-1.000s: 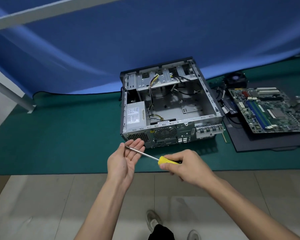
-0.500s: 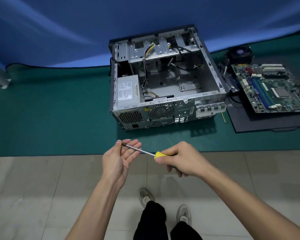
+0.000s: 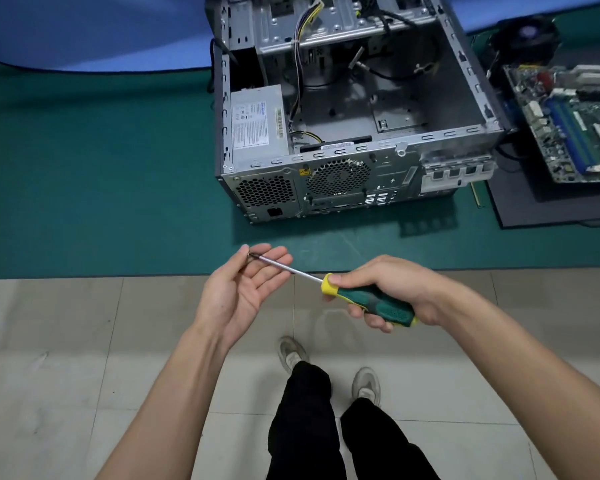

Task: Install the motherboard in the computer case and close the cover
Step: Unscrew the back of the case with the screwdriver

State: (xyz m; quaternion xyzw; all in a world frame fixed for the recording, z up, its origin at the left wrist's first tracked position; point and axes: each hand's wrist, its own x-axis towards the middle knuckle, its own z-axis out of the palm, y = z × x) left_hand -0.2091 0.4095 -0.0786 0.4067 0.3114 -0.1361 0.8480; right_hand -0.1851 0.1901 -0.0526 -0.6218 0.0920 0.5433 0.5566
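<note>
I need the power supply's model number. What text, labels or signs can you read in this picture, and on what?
Power supply label: printed lines, too small to read.
Barcode sticker beside it: unreadable.
Yellow warning triangle on the case rear: sign only, no legible words.
Motherboard: markings too blurred.

motherboard (image 3: 575, 119) right of computer case (image 3: 354, 112)

Computer case (image 3: 354, 174): bare grey sheet metal, dull sheen. Mat (image 3: 101, 188) beneath case: green, matt. Screwdriver (image 3: 329, 285): polished metal shaft, matt green-yellow handle.
</note>
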